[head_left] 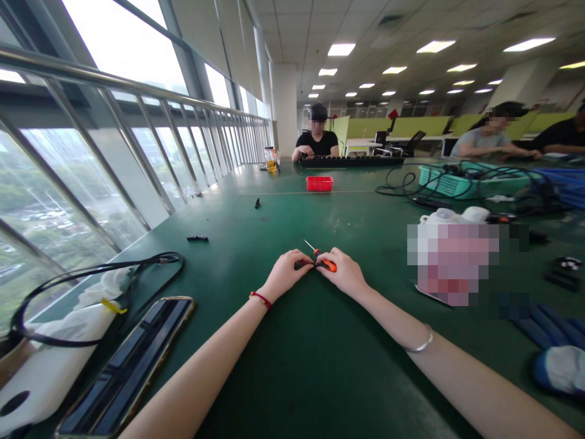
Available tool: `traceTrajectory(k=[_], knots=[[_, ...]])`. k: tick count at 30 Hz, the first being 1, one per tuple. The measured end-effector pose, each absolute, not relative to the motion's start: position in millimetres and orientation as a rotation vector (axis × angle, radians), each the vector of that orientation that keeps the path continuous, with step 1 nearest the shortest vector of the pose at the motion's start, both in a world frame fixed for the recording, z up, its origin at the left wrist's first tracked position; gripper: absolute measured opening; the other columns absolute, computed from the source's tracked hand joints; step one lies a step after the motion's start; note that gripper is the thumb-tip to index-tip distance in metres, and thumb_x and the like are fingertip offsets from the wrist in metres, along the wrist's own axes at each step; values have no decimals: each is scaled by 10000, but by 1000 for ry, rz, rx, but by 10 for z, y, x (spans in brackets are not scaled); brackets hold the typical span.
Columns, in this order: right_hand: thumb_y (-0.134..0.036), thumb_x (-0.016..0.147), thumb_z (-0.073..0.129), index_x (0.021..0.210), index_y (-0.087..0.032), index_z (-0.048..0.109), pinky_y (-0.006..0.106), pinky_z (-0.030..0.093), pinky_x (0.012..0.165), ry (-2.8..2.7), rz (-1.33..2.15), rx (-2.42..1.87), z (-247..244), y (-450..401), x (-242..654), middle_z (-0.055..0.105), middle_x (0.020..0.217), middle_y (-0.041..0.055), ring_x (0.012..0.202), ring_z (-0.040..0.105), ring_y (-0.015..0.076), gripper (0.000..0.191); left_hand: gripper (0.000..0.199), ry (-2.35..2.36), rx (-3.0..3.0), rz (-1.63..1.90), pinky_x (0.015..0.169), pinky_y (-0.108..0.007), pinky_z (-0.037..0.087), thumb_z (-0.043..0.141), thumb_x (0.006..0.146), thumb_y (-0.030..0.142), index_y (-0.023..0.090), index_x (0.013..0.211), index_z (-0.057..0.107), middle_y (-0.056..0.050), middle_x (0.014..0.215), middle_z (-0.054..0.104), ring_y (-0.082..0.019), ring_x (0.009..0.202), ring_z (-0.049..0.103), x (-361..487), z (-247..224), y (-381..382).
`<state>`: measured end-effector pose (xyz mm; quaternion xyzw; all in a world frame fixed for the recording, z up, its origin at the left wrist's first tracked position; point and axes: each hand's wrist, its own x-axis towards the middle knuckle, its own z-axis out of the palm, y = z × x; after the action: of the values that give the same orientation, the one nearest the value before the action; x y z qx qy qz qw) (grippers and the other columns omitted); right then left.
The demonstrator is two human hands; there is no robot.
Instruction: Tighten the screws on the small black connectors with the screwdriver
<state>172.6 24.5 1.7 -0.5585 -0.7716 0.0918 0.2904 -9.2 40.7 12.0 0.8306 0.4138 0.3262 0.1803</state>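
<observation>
I saw both hands meet mid-table, right hand closed round the orange screwdriver, left hand pinching a small dark part at its tip; I judged the fastening step underway, needing steady alignment.

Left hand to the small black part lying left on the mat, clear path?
Probably yes. Open green mat lies between the left hand and the black part, nothing in between, though its fingers are pinching something beside the orange screwdriver.
</observation>
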Motion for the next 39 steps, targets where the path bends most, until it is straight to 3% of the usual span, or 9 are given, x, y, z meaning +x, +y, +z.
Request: traceTrajectory(k=[8,23,28,39], knots=[[-355,777,573,878,-280,634,202,322,538,-2094,212,-1506,-12,262,1721,498,824,-25,662,499,94,140,177,1196,2238,928,725,-271,473,559,784,237,167,906,667,-46,867,660,-154,773,598,-72,113,410],[-347,778,565,881,-273,626,213,323,556,-2101,200,-1517,9,239,1698,509,827,-16,693,518,112,140,132,1154,2481,1002,804,-292,445,554,811,210,179,886,658,-39,888,632,-175,878,565,-73,134,350],[-410,745,602,935,-270,598,214,348,583,-2032,253,-1484,11,237,1706,515,857,-15,742,537,124,236,154,1182,2487,1050,790,-289,450,555,819,224,184,936,646,-39,885,631,-170,860,562,-92,124,336],[-337,816,532,887,-271,629,199,343,568,-2084,242,-1407,19,230,1744,479,819,-22,688,512,97,137,140,1216,2614,934,819,-321,412,557,812,266,218,903,652,-30,916,653,-185,872,562,-86,150,300]])
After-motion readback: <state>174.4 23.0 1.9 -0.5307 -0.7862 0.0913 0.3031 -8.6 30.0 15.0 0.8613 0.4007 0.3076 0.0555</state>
